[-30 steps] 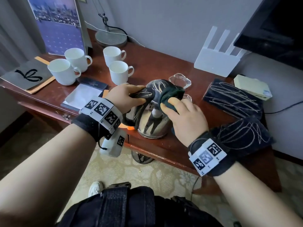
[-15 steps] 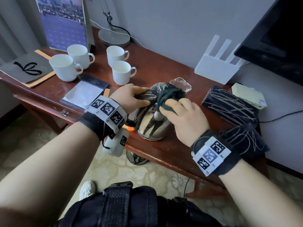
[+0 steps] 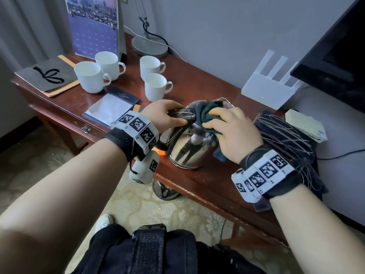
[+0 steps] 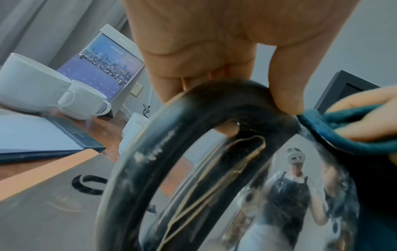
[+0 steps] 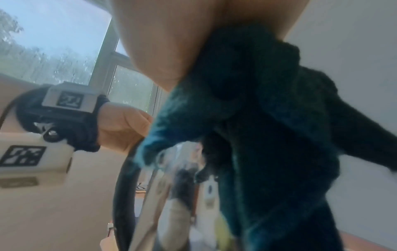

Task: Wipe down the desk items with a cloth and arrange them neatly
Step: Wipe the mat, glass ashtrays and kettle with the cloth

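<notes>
Steel kettle (image 3: 186, 147), stood at the worktop's (image 3: 207, 91) front edge, is steadied by its handle in the left hand (image 3: 165, 115) while a dark cloth (image 3: 206, 113), gripped by the right hand (image 3: 233, 133), is rubbed over the lid; the lower body probably wants wiping next.

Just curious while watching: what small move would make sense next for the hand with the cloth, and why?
Probably slide the cloth down the kettle. The right hand presses it only at the top, the left hand steadies the handle, and the side shows smudges.
</notes>
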Motion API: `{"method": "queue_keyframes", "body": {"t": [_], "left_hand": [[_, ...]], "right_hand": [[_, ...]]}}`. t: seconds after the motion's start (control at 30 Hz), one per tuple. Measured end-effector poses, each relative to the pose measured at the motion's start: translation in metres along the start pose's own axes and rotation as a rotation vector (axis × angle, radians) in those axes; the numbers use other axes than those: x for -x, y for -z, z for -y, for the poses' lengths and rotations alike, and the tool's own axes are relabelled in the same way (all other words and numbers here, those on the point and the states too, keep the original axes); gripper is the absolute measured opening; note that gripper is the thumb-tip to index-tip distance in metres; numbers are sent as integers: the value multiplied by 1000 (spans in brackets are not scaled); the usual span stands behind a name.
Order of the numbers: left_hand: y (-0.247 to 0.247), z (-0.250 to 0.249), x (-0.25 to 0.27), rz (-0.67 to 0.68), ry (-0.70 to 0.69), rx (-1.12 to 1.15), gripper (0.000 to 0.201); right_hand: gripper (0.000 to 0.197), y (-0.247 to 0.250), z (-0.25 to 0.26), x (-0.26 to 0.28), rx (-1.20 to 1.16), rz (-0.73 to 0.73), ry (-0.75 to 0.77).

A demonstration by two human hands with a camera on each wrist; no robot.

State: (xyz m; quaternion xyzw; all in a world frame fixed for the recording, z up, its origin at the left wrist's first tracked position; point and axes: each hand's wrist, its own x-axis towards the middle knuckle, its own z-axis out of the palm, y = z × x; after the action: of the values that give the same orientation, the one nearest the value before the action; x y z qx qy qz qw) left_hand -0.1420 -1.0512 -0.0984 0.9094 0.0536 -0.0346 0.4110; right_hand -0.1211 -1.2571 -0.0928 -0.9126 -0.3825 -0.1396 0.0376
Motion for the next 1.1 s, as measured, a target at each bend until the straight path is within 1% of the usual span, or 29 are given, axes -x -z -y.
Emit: {"method": "queue_keyframes", "body": {"t": [0.03,0.1,0.17,0.2,0.23,0.27,0.33,0.37,0.43,0.47,0.53,0.63,0.7,0.73,0.77,0.8,0.9,0.97,1.03,1.1], "left_hand": [[-1,1,0,-15,2,2,46],[-1,4,-1,-15,-8,-8,46],[3,6,-3,15,-29,-6,42],[5,7,-5,29,-42,-9,40],[6,8,-7,39,-55,-23,38],[7,9,-9,49,-67,-40,38],[8,13,-13,75,-80,-39,36],[8,15,-15,91,-83,-24,35],[9,18,-19,124,-94,4,36],[10,19,-21,142,-102,12,38],[10,20,-24,166,-113,25,41],[10,23,-26,192,-113,49,44],[9,25,-26,191,-119,52,44],[9,26,-27,190,-123,49,44],[9,25,-27,192,-127,46,44],[9,25,-27,197,-128,42,44],[10,25,-29,217,-130,38,45],[10,25,-28,217,-134,41,44],[10,24,-28,210,-132,39,43],[10,24,-28,206,-121,46,41]], "right_hand": [[31,6,-4,1,-26,29,3],[31,17,-15,-6,-89,66,-93],[37,24,-23,-23,-123,-15,-200],[40,26,-23,-33,-144,-38,-214],[42,27,-20,-43,-172,-10,-197],[42,27,-16,-51,-184,67,-145],[38,25,-9,-61,-134,238,-11],[34,24,-6,-65,-89,274,39],[30,26,-4,-74,-32,320,67],[30,27,-5,-82,-22,355,49],[31,25,-12,-100,-1,460,-38],[29,19,-29,-120,47,609,-223],[28,18,-38,-121,49,691,-345],[28,19,-41,-119,25,706,-388],[29,22,-40,-117,1,701,-397],[30,25,-37,-114,-19,668,-359],[29,25,-16,-111,-52,510,-115],[29,21,-9,-114,-35,499,-53],[29,17,-18,-119,-56,543,-96],[27,16,-31,-122,-77,606,-213]]}}
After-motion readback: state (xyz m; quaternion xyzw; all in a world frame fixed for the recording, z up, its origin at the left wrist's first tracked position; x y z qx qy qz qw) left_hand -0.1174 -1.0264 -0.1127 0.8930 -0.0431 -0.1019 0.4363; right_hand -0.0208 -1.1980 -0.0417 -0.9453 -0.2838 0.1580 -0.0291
